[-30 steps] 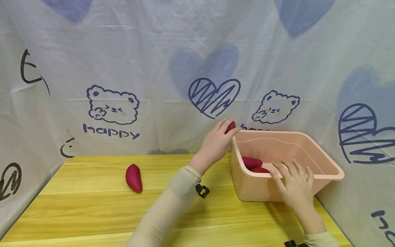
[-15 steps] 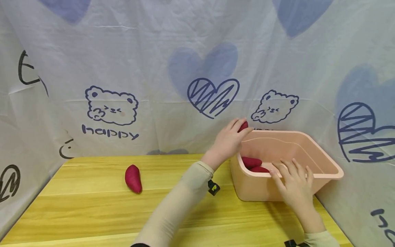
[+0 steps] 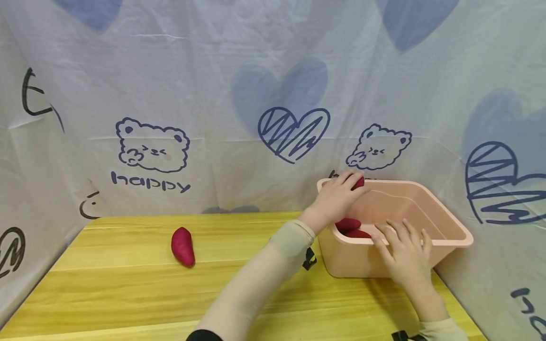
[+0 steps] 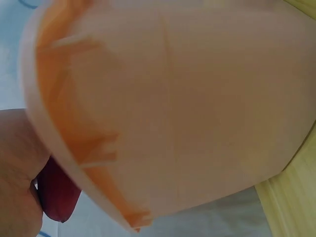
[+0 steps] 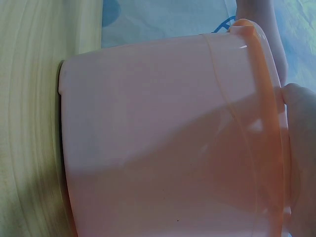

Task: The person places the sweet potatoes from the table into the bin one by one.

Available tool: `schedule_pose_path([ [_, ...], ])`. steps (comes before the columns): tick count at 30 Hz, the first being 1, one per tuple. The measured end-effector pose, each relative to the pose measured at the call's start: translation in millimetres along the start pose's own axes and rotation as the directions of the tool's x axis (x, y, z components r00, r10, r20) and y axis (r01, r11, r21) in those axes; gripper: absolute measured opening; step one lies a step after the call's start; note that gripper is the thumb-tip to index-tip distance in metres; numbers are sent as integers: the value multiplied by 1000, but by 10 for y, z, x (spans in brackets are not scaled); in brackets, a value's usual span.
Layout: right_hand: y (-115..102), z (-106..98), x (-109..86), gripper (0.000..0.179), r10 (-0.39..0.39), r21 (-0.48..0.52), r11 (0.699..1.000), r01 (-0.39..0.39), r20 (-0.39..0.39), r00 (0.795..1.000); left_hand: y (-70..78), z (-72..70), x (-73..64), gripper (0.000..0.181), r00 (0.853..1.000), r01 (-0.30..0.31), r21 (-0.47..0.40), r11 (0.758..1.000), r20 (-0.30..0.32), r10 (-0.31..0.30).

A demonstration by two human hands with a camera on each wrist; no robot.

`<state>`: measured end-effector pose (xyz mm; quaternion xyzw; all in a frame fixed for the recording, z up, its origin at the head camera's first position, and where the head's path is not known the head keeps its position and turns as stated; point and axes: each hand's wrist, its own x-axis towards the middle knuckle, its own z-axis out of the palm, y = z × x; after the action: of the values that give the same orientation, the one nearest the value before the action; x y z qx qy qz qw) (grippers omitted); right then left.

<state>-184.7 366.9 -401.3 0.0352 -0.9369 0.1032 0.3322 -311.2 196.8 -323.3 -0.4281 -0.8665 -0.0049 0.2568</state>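
Observation:
My left hand [image 3: 334,201] is above the left end of a peach-coloured plastic bin [image 3: 354,258], gripping a dark red sweet potato [image 3: 358,183]. Much of that sweet potato is hidden by the fingers; its tip shows beyond the bin's rim in the left wrist view. My right hand [image 3: 409,258] rests on the bin's near rim with its fingers spread over the inside. Two sweet potatoes [image 3: 349,224] lie inside at the left end, partly hidden by the wall. Another sweet potato [image 3: 183,246] lies alone on the wooden table [image 3: 128,289], well left of the bin.
A pale printed curtain [image 3: 222,118] with hearts and bears hangs behind the table and along its sides. The bin stands at the table's right end, close to the curtain.
My left hand has moved right, carrying the sweet potato from beside the bin's left rim to over its inside. The right hand has stayed on the near rim.

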Motion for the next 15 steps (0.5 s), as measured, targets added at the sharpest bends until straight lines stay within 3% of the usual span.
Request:
schedule_pose_path([
  [8,4,10,16,41,-1,3,1000,1,-1,1000,97,93,79,44,997,-24,49,998,79,20],
  [15,-6,3,8,42,4,-1,1000,-4,11,1000,125,177,89,43,993,-30,20,999,115,27],
])
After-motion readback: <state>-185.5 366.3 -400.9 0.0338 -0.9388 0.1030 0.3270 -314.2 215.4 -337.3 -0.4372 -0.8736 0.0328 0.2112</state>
